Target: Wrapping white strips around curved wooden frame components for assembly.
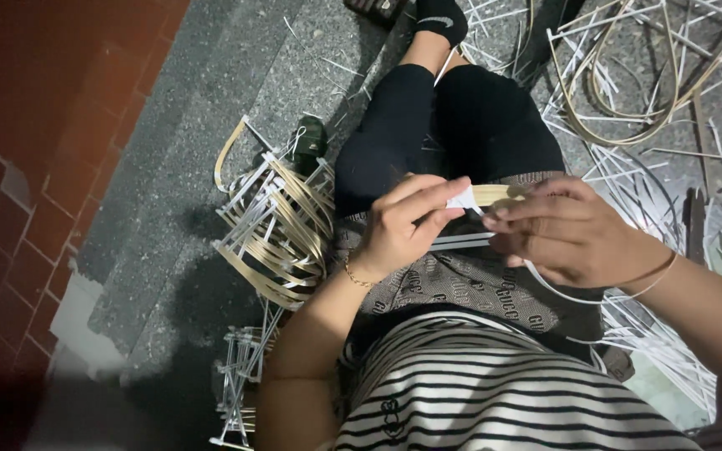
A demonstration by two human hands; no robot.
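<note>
I sit on the floor with my legs out. My left hand (407, 224) and my right hand (566, 230) meet over my lap, both pinching a small piece made of a flat tan bamboo strip (497, 194) and a white strip (465, 200). A thin white strip (555, 291) curls down from under my right hand. The fingers hide how the strips join.
A bundle of woven tan and white strips (277, 225) lies on the grey stone floor at my left, with a smaller white frame (240, 376) below it. Loose strips and curved bamboo hoops (628, 92) lie scattered at right. A red brick surface (10, 209) borders the left.
</note>
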